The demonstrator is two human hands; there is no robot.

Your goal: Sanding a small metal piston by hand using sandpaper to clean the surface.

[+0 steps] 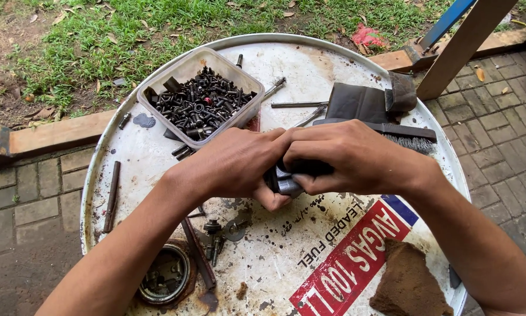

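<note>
Head view, looking down on a white drum top [309,76] used as a bench: left hand [233,164] and right hand [345,158] pressed together at the middle, both closed around one small dark metal part [283,181], only its grey lower end showing under the knuckles, held just above the drum surface. Exact shape of that part hidden by fingers, so no telling what kind of piece. Thumbs meeting on top, left thumb tip [271,202] curling below. Judged from this: a twisting or pressing grip, best done with wrists kept close, force along the part's own axis, elbows steady, part kept over the drum so anything dropped lands there and not in the grass [99,35]. Behind the left hand, touching nothing, a clear plastic tub [157,88] heaped with black bolts and screws [201,105]. Behind the right hand a wire brush [403,136] and a dark folded cloth [356,100], near but apart. Near the forearms, loose bolts [213,237], a rusty rod [112,196], a round bung opening [164,275], a brown rag [409,281] on the red label. Worth minding: oily fingers slipping, loose bolts near the left forearm getting knocked off the rim
</note>
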